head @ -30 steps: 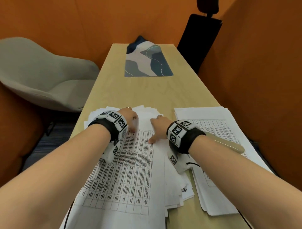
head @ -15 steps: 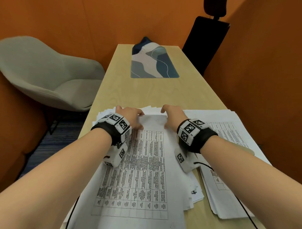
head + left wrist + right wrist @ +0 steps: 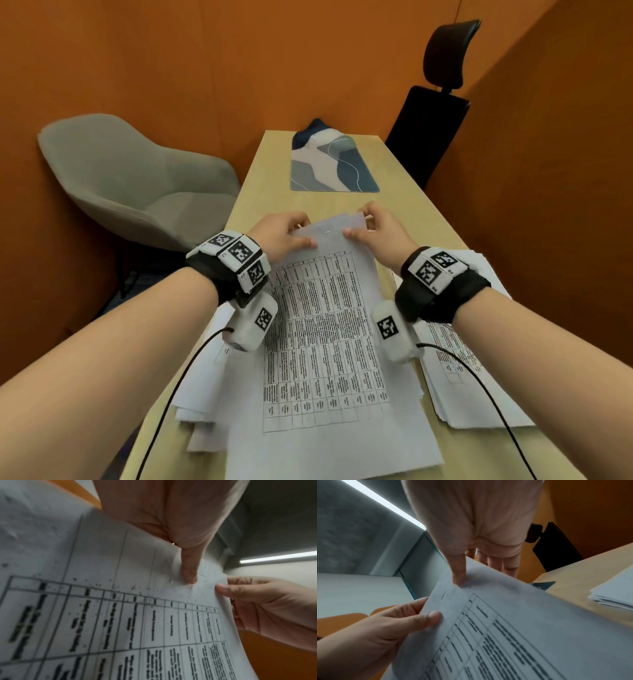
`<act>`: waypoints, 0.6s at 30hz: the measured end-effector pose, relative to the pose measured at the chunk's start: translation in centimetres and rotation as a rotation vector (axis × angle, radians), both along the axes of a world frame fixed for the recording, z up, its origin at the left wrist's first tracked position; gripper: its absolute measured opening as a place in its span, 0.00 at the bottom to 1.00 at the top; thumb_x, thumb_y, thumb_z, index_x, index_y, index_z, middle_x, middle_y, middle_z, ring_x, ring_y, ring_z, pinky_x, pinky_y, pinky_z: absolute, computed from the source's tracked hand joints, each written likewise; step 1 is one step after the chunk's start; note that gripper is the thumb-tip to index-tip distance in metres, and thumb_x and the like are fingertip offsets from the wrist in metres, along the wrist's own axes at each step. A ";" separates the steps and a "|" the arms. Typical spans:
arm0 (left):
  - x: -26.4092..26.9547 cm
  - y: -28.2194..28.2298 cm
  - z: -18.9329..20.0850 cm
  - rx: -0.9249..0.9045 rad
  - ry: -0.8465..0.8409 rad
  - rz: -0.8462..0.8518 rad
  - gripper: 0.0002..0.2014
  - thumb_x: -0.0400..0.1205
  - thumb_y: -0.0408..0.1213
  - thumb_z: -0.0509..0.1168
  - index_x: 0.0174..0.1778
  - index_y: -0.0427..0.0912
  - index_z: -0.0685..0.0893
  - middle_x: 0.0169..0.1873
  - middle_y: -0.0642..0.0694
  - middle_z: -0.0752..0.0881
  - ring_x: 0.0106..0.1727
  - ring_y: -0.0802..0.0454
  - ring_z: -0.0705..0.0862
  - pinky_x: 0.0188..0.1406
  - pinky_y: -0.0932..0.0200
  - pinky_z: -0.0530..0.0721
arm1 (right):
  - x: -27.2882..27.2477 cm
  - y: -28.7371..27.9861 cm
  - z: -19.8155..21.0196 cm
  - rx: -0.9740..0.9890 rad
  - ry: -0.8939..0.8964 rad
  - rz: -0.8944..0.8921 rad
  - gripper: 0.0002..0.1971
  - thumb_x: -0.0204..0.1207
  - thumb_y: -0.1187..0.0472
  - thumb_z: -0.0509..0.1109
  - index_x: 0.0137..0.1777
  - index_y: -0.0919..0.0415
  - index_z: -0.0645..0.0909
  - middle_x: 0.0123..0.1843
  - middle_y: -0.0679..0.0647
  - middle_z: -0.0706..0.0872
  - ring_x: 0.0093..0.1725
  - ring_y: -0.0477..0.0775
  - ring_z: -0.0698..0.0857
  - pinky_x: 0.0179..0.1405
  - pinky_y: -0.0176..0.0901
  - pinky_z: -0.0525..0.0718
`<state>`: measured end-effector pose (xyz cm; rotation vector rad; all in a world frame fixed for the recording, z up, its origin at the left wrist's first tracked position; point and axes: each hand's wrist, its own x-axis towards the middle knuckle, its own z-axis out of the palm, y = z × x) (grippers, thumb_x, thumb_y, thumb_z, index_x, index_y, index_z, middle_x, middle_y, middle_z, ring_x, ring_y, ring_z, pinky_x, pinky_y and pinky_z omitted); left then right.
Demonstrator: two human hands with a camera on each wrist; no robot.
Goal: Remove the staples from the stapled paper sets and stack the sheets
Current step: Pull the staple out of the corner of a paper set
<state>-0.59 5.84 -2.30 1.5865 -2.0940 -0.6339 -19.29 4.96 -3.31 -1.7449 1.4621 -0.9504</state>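
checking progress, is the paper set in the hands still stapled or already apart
Still stapled: a staple sits near the top edge of the paper set, between the left hand and right hand.

Matt printed paper set (image 3: 325, 325), pale smooth wood table (image 3: 404, 192).

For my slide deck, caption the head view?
Both hands, left hand and right hand, pinch the stapled paper set's top edge.

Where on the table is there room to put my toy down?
Bare table shows between the patterned desk mat at the far end and the paper set that both hands hold. A narrow strip runs along the right edge beside the mat. Nearer, it is crowded: the messy pile on the left, the stack on the right.
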 end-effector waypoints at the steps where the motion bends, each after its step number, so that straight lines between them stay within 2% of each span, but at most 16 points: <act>1: 0.2 0.6 0.3 -0.018 0.032 0.022 0.08 0.79 0.41 0.68 0.41 0.44 0.75 0.40 0.44 0.79 0.45 0.48 0.76 0.37 0.60 0.68 | 0.0 0.6 0.3 0.033 0.007 0.018 0.13 0.74 0.66 0.71 0.51 0.53 0.71 0.55 0.61 0.84 0.54 0.61 0.85 0.56 0.58 0.84; 3: 0.7 1.8 0.8 -0.055 0.098 0.089 0.07 0.79 0.40 0.67 0.45 0.44 0.75 0.43 0.43 0.80 0.46 0.48 0.76 0.37 0.59 0.65 | -0.3 2.0 0.7 0.114 0.155 0.075 0.21 0.73 0.72 0.70 0.63 0.60 0.70 0.57 0.61 0.85 0.56 0.61 0.85 0.57 0.57 0.83; 5: 1.3 3.0 0.9 -0.077 0.213 0.179 0.05 0.80 0.38 0.67 0.45 0.44 0.76 0.43 0.44 0.81 0.45 0.48 0.76 0.33 0.58 0.65 | -1.0 3.4 0.8 0.185 0.345 0.136 0.25 0.71 0.75 0.69 0.68 0.64 0.72 0.60 0.61 0.84 0.58 0.60 0.83 0.59 0.55 0.82; 7: 1.8 4.1 0.5 -0.061 0.293 0.259 0.04 0.80 0.36 0.67 0.48 0.44 0.79 0.43 0.45 0.82 0.44 0.49 0.77 0.32 0.60 0.67 | -1.9 4.6 0.9 0.238 0.513 0.174 0.23 0.71 0.75 0.68 0.67 0.65 0.76 0.60 0.60 0.85 0.59 0.60 0.83 0.60 0.53 0.82; 9: 1.7 5.3 -0.4 -0.010 0.273 0.295 0.10 0.80 0.35 0.66 0.57 0.42 0.80 0.47 0.45 0.82 0.47 0.49 0.78 0.39 0.64 0.69 | -2.9 5.2 1.2 0.240 0.689 0.160 0.21 0.71 0.74 0.65 0.65 0.64 0.79 0.58 0.60 0.85 0.57 0.60 0.83 0.55 0.49 0.82; 11: 1.2 6.2 -1.8 0.062 0.238 0.297 0.13 0.80 0.36 0.66 0.60 0.41 0.80 0.51 0.43 0.84 0.51 0.45 0.81 0.45 0.63 0.71 | -3.6 5.5 1.5 0.231 0.815 0.135 0.18 0.73 0.73 0.64 0.63 0.66 0.80 0.56 0.60 0.85 0.54 0.59 0.82 0.48 0.43 0.78; 13: 0.5 6.8 -3.1 0.129 0.242 0.286 0.10 0.79 0.36 0.66 0.55 0.41 0.81 0.50 0.41 0.85 0.52 0.43 0.83 0.43 0.60 0.73 | -4.2 5.5 1.5 0.258 0.894 0.160 0.17 0.76 0.72 0.64 0.64 0.67 0.80 0.60 0.61 0.84 0.55 0.58 0.80 0.48 0.39 0.71; 15: -0.2 7.2 -4.3 0.165 0.268 0.295 0.05 0.79 0.38 0.66 0.41 0.40 0.81 0.39 0.42 0.83 0.40 0.46 0.80 0.34 0.59 0.70 | -4.9 5.7 0.7 0.300 0.978 0.184 0.20 0.76 0.72 0.64 0.68 0.66 0.77 0.66 0.60 0.82 0.58 0.56 0.79 0.50 0.37 0.68; 16: -0.6 7.4 -4.8 0.186 0.282 0.302 0.10 0.79 0.39 0.66 0.34 0.41 0.77 0.33 0.43 0.80 0.35 0.48 0.76 0.31 0.58 0.67 | -5.3 5.7 0.2 0.317 1.004 0.185 0.22 0.75 0.72 0.65 0.70 0.65 0.76 0.67 0.60 0.81 0.58 0.55 0.78 0.50 0.37 0.67; 18: -1.0 7.8 -5.6 0.225 0.314 0.312 0.12 0.80 0.41 0.65 0.31 0.42 0.75 0.33 0.44 0.78 0.37 0.47 0.76 0.34 0.58 0.69 | -6.1 5.7 -0.7 0.326 1.023 0.153 0.22 0.74 0.71 0.67 0.69 0.64 0.76 0.68 0.59 0.80 0.58 0.54 0.78 0.49 0.36 0.67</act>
